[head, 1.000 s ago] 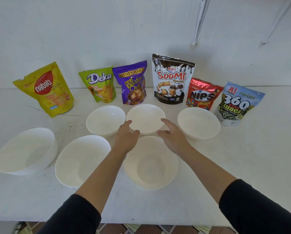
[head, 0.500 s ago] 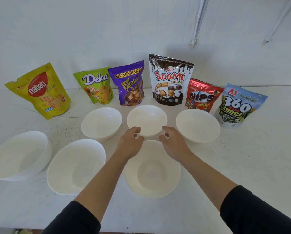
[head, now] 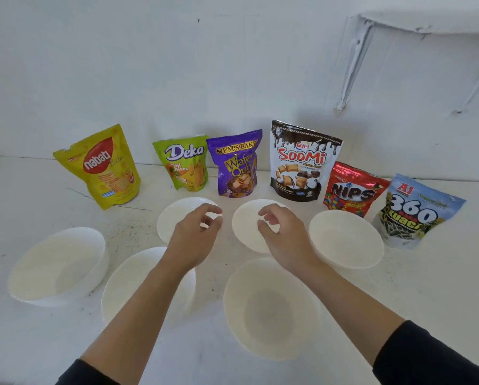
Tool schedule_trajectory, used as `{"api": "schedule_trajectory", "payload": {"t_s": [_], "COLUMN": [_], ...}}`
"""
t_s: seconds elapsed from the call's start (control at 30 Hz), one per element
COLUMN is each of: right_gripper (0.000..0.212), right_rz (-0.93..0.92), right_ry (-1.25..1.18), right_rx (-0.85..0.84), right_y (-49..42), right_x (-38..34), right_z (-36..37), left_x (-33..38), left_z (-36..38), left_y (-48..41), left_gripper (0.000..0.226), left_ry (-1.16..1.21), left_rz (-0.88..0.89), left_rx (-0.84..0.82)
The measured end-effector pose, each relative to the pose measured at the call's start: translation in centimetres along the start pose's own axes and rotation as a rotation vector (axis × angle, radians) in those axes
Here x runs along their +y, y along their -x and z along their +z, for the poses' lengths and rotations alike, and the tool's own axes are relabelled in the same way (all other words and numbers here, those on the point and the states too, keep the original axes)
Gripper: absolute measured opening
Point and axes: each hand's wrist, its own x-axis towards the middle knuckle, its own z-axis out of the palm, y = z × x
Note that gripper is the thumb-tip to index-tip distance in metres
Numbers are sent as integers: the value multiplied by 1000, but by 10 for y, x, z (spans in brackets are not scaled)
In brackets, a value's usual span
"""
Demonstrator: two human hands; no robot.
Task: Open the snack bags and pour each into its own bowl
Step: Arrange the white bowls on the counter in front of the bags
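Several sealed snack bags stand in a row at the back: yellow Nabati bag point(head: 105, 168), green Deka bag point(head: 184, 163), purple wafer bag point(head: 235, 165), white-brown Soomi bag point(head: 302, 162), red Nips bag point(head: 352, 190), blue 360 Kuaci bag point(head: 416, 212). Several empty white bowls sit in front of them. My left hand point(head: 195, 234) hovers over the back left bowl point(head: 171, 218), fingers loosely curled and empty. My right hand point(head: 281, 232) hovers over the back middle bowl point(head: 246, 226), also empty with fingers apart.
Other white bowls: far left point(head: 57, 268), front left point(head: 130, 284), front middle point(head: 268, 309), back right point(head: 346, 237). All stand on a white table point(head: 427, 287) against a white wall. The table's front edge runs near the bottom of the view.
Both hands have lifted off the middle bowl's rim and moved up and slightly apart, the left one drifting over the back left bowl. The camera has shifted a little.
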Motion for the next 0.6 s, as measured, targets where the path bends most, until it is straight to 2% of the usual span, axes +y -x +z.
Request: {"api": "schedule_trajectory", "payload": {"t_s": [0.2, 0.4, 0.5, 0.6], "right_gripper": [17, 8, 13, 22], "right_rz": [-168, -282, -260, -176], "right_ry": [-143, -129, -70, 14], "right_rx": [-163, -312, -435, -557], "right_y": [-18, -21, -26, -32], "right_x": [-88, -154, -172, -186], "right_z": [62, 156, 200, 236], "left_x": [-30, -110, -157, -200], "left_z": [-110, -199, -225, -237], "left_y": [9, 26, 31, 32], "left_gripper": [6, 5, 9, 16], "left_ry": [-12, -166, -306, -333], "left_rz": [-7, -87, -156, -267], "left_rx": [292, 449, 454, 372]}}
